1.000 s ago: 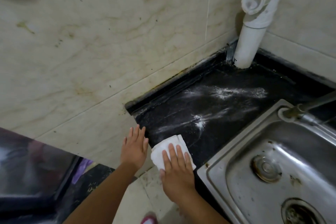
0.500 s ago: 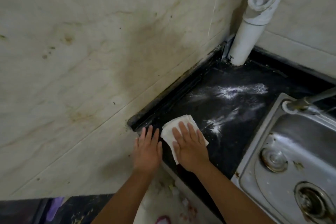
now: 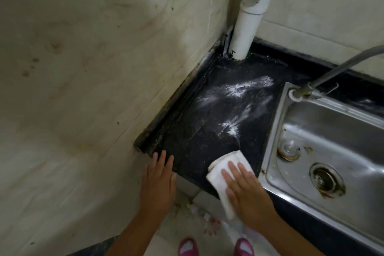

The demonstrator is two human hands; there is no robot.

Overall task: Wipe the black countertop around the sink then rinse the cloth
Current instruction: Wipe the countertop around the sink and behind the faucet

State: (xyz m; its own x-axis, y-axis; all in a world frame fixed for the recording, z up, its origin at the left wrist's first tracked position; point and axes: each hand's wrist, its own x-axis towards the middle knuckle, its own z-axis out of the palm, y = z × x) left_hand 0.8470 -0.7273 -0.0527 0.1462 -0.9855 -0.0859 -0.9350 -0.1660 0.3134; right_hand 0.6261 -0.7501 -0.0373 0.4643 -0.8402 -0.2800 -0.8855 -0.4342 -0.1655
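Just two hands (image 3: pixel 159 187), one cloth (image 3: pixel 225 172).

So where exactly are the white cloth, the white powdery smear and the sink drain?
Folded white cloth (image 3: pixel 227 164): head view, on its bare upper part above the fingers.
White powdery smear on the black countertop (image 3: pixel 230 128): head view, its nearer patch.
Round metal sink drain (image 3: pixel 326 178): head view, the strainer's centre.

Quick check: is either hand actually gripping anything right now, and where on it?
Neither grips. The right hand presses flat on the middle of the white cloth; the left hand rests open at the countertop edge.
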